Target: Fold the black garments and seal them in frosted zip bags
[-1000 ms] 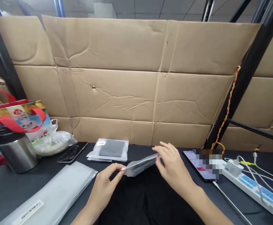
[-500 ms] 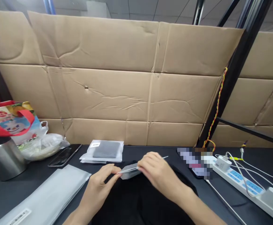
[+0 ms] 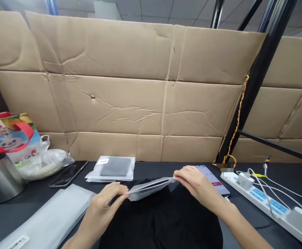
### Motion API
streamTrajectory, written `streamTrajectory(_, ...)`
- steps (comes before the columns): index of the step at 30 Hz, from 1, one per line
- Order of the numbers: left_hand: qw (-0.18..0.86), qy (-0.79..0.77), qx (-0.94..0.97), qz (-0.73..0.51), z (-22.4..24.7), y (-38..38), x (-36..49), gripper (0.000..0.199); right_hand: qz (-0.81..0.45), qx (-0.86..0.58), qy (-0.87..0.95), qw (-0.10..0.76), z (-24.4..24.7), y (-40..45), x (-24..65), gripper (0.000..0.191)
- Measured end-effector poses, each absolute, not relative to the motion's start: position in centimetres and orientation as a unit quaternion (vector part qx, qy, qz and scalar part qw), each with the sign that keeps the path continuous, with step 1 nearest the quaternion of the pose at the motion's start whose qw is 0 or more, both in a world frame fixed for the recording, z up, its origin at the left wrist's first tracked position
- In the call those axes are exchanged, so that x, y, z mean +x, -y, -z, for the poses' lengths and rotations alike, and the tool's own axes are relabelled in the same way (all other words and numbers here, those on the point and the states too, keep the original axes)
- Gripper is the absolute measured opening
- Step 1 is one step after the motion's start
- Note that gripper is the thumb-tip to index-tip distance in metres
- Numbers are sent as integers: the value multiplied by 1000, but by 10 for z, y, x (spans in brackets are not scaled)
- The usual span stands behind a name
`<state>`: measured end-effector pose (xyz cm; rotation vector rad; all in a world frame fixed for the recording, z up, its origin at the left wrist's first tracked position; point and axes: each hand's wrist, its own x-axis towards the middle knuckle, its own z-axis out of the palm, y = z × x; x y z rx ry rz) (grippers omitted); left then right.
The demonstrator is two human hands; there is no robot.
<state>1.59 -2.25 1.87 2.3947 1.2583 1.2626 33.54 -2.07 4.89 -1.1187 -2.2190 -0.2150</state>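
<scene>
A frosted plastic bag [image 3: 151, 188] is stretched between my hands, its long edge facing me. My left hand [image 3: 108, 199] pinches the left end between thumb and fingers. At the right end, my right hand [image 3: 192, 181] grips the corner, fingertips closed over it. Below the bag spreads black fabric [image 3: 161, 218]. Just behind it lie flat frosted bags [image 3: 117, 167] with something dark inside and a white label. Beside my left forearm rests a stack of longer frosted bags [image 3: 55, 214] with a barcode sticker.
On the left stand a steel mug [image 3: 3, 180], a colourful bag with red handles [image 3: 11, 135] and a dark phone [image 3: 69, 173]. A lit phone [image 3: 213, 181] and a white power strip [image 3: 267, 204] with cables lie right. Cardboard [image 3: 120, 103] walls off the back.
My right hand has slid right along the bag's edge to its far corner, so more of the bag shows between my hands. My left hand keeps its pinch. The view has shifted slightly.
</scene>
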Motion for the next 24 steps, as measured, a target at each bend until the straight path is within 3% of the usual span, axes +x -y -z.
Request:
streamTrajectory(12,70,-426,793,-431,-15,26,19,16,121,-403,836,351,-46,32,318,14)
streamTrajectory(19,20,-380,827,-414,-17,30,25,11,128,-431,856,256,-42,47,279,20)
streamTrajectory(24,-25,-329,850,-410,-15,41,35,11,232,-416,854,207,-25,53,260,32)
